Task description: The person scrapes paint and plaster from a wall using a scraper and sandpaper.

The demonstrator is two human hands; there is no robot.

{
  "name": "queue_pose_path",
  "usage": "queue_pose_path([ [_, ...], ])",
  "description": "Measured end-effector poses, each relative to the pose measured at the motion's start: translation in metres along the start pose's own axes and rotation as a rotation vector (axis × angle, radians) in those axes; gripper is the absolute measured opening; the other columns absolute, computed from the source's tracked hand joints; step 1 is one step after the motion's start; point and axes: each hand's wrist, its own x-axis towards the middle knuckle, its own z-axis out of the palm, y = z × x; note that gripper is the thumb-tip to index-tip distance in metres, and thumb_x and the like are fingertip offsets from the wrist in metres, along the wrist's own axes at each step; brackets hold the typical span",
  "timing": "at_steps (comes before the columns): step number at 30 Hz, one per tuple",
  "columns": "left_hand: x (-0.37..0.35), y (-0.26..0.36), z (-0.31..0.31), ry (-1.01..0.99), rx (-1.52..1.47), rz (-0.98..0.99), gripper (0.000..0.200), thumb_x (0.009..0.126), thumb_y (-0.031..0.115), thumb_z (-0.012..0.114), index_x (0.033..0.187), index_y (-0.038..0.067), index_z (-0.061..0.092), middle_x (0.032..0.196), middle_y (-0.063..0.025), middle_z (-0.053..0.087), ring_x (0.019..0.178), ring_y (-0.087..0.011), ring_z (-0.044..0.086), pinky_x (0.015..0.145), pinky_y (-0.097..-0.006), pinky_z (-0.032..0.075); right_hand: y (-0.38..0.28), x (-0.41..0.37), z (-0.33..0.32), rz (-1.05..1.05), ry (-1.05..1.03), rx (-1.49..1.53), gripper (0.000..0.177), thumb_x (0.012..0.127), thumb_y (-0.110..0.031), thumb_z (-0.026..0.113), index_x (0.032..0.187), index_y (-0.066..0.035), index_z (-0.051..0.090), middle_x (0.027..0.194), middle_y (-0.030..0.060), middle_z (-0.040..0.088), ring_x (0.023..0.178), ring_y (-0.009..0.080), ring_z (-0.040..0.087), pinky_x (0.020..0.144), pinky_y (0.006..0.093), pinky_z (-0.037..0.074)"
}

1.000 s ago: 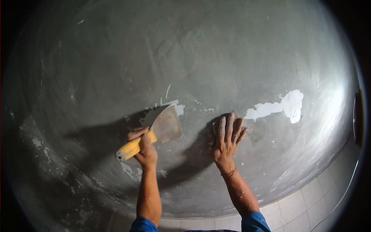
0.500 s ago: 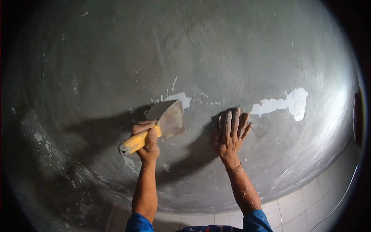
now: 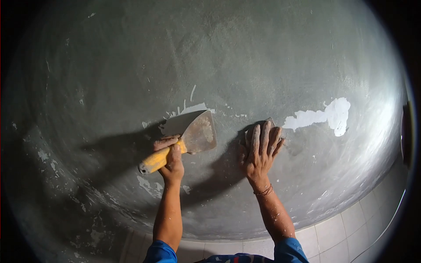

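The grey wall point(image 3: 245, 57) fills most of my view. Left of centre, my left hand point(image 3: 172, 164) is wrapped round the scraper point(image 3: 193, 139), its blade extending up and right. Right of centre, my right hand point(image 3: 261, 153), flat with fingers slightly parted, covers most of a pad point(image 3: 270, 120). The scraper's yellow handle looks smudged, its blade stained.

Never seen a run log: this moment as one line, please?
left hand: grips yellow-handled scraper | right hand: over partly hidden pad | grey surface: white patches
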Motion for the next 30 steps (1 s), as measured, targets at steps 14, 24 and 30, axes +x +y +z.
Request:
queue_pose_path([
  [14,-0.002,-0.001,0.0,0.123,-0.102,-0.217,0.014,0.083,0.013,0.052,0.09,0.002,0.051,0.09,-0.0089,0.053,0.088,-0.019,0.052,0.086,-0.0348,0.043,0.018,0.003,0.0,0.021,0.058,-0.083,0.057,0.088,-0.032,0.044,0.137,-0.004,0.038,0.145,0.0224,0.028,0.136,0.0458,0.015,0.11,0.0556,0.002],
  [24,-0.007,0.009,0.024,0.056,-0.058,-0.056,0.01,0.084,0.008,0.052,0.092,0.002,0.05,0.093,-0.0108,0.055,0.087,-0.0198,0.053,0.086,-0.0356,0.044,0.02,0.002,0.0,0.004,0.043,-0.073,0.056,0.091,-0.033,0.041,0.139,-0.004,0.036,0.146,0.0211,0.027,0.136,0.0464,0.014,0.11,0.0559,0.001],
  [30,-0.016,0.003,0.014,0.108,-0.071,-0.192,0.014,0.085,0.011,0.054,0.094,0.002,0.05,0.093,-0.0076,0.052,0.091,-0.0187,0.051,0.086,-0.0346,0.043,0.024,-0.002,0.002,-0.017,0.045,-0.036,0.057,0.091,-0.036,0.041,0.14,-0.005,0.035,0.147,0.0205,0.025,0.137,0.0456,0.013,0.11,0.0562,0.0],
])
